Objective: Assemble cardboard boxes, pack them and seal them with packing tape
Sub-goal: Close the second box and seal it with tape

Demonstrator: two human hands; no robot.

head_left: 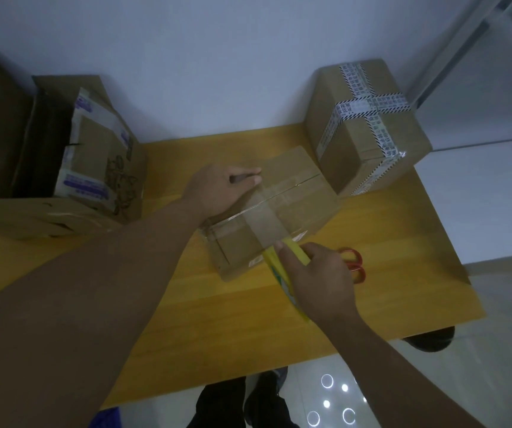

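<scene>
The right hand [316,279], lower centre-right of the frame, is curled round a yellow tape roll [273,264], held right against the near edge of the cardboard box [307,208]. The left hand [217,189] lies on the box's upper-left corner with its fingers straight, so it's pressing down, not gripping. The box sits mid-frame on the yellow wooden table [402,273] with its flaps closed. A clear tape strip [265,220] crosses the top from the roll side, over another strip along the seam.

What could go wrong, imo:
- If the left hand eases off, the pull from the roll could probably drag or spin the light box on that smooth tabletop.
- Tape coming down at an angle would wrinkle or trap bubbles, and clear film sticks to itself fast.
- The red-handled scissors [355,264] sit just behind the right hand, half hidden by it. Reaching for them one-handed could let the strip go slack and curl back.

Material-wise, the box is plain matte brown corrugate with crisp edges, and the glossy tape catches the light. The sealed box [402,137] at upper right wears a cross of white printed tape. The open cartons [106,156] at the left edge hold soft-looking pale packets, but the print is too blurry to read.
</scene>
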